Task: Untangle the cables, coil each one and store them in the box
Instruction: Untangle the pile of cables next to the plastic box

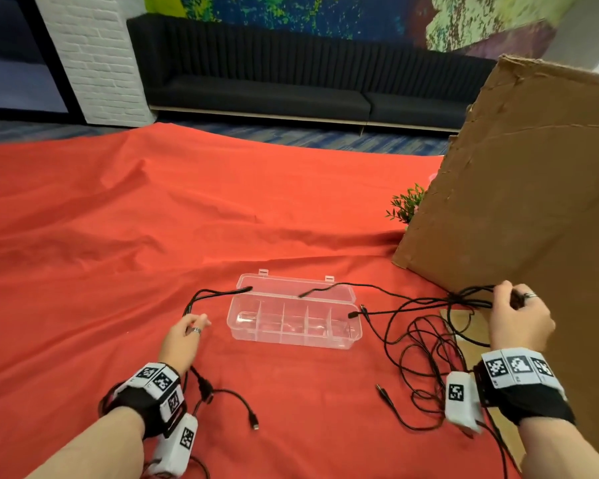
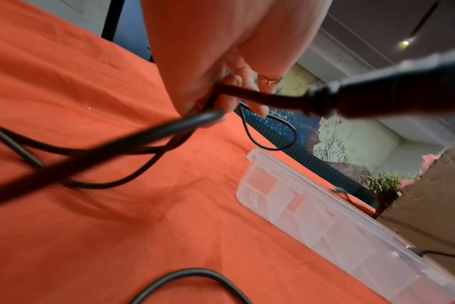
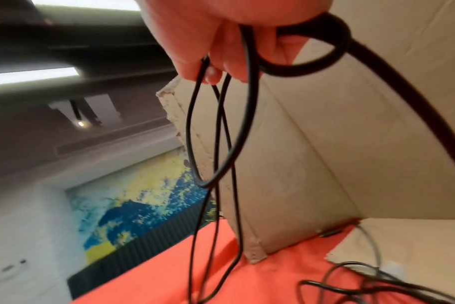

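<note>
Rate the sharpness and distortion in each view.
Head view: mostly sharp, wide-angle bending at the edges, clear plastic box legible. Left wrist view: black cable plug close to the lens, heavily blurred. Right wrist view: thick cable loop soft, background smeared.

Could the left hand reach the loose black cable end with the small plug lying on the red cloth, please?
Probably yes: the plug end lies in the open just right of the left wrist, unobstructed. But the left hand already grips black cables, so it would need to release them first.

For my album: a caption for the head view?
Both hands hold black cables beside an open clear box.
</note>
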The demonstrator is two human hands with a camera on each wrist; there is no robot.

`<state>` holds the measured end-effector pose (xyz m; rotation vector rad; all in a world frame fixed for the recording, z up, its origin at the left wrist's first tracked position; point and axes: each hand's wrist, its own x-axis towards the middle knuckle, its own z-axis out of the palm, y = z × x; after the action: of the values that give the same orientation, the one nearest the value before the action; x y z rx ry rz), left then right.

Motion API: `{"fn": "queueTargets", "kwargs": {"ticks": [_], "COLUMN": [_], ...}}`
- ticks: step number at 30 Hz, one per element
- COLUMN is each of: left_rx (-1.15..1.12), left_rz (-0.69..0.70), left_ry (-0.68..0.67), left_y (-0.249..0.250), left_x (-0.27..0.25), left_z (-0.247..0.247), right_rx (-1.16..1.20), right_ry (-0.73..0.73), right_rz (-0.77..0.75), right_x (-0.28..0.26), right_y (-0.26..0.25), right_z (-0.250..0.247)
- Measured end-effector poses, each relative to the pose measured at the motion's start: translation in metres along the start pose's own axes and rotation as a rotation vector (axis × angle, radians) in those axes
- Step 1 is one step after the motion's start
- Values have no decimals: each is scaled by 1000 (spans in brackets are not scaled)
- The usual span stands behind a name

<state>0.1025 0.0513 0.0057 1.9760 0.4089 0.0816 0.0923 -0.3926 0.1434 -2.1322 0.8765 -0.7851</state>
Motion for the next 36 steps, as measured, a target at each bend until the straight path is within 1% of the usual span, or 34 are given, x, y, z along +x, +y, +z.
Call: {"fn": "queueTargets", "kwargs": {"ticks": [1,2,4,5,7,9,10,12,13,15,16,18,20,22,24,27,30,31,32,33,35,36], "left_rx": [-6,-12,-39,-68,-150,-201,-206,-202,-189,-176,-174,-164,-176,-204,-223,-291,-379,-397,-410,-422,-418,-395], "left_rz": [5,16,41,41,5,-52,-76,-97,-95,-85,-80,-71,-56,-45,-40,-40,-72,-80,-81,-76,-50,-26], "left_ry": [15,23,35,43,68,64,52,15,-5,-38,-58,-97,-131,-167,-190,-217,-235,-248,-269,-293,-342,-370], "left_y": [1,2,3,4,5,7,7,7,7,9,11,15,20,24,28,34,44,48,53,59,74,82], "left_x": [-1,-2,-5,-6,-6,-6,-6,-7,-8,-9,-10,-12,-15,-18,-19,-20,-21,-22,-24,-25,-30,-33], "left_z": [0,-1,-1,0,1,3,4,7,9,11,12,14,14,13,11,8,6,6,5,6,6,7], "right_rx": [-107,-231,-466,-566,-686,-728,-744,-749,-744,-737,-734,-753,-842,-988,-1135,-1332,-1488,-1467,-1387,-1249,-841,-592], "right_ry": [-25,-80,-245,-319,-403,-413,-404,-415,-456,-605,-696,-870,-985,-976,-938,-918,-899,-897,-894,-878,-824,-833], "right_rz": [26,37,42,70,156,173,139,-11,-114,-303,-346,-348,-363,-399,-391,-378,-375,-384,-404,-454,-581,-605], "right_x": [3,5,6,5,2,-2,-5,-16,-22,-36,-42,-54,-60,-57,-49,-37,-30,-30,-31,-34,-49,-62], "right_y": [9,19,40,48,61,69,69,63,57,45,42,41,48,55,63,72,64,58,48,36,5,-14], "right_z": [5,10,22,26,30,31,32,42,50,72,83,99,109,107,95,70,56,57,60,65,77,80]}}
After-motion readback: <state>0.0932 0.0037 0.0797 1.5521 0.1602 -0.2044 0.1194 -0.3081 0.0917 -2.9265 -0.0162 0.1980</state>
